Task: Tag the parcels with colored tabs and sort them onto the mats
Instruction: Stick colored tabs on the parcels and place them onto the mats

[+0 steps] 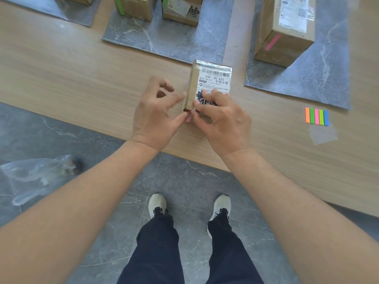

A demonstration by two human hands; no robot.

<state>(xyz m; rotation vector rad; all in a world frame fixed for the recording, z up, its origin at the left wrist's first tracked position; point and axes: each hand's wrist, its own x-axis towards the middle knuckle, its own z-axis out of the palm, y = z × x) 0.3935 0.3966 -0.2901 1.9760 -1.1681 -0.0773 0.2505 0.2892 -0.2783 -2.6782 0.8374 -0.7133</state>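
A small cardboard parcel [211,78] with a white shipping label stands on the wooden table near its front edge. My right hand [221,117] grips its near end, fingers on the label. My left hand [155,113] touches the parcel's near left corner with thumb and forefinger, pinching a small pink tab [188,118] against it. A strip of colored tabs [316,116] in orange, green, pink, light green and blue lies to the right. Grey mats lie behind: the middle mat [164,42] holds two parcels, one with a green tab [131,7]; the right mat [320,74] holds a parcel with a pink tab [285,31].
A clear film sheet [323,134] lies just below the tab strip. A third mat [67,11] with a box sits at the far left. A crumpled plastic bag [34,175] lies on the grey tiled floor by the table's front edge.
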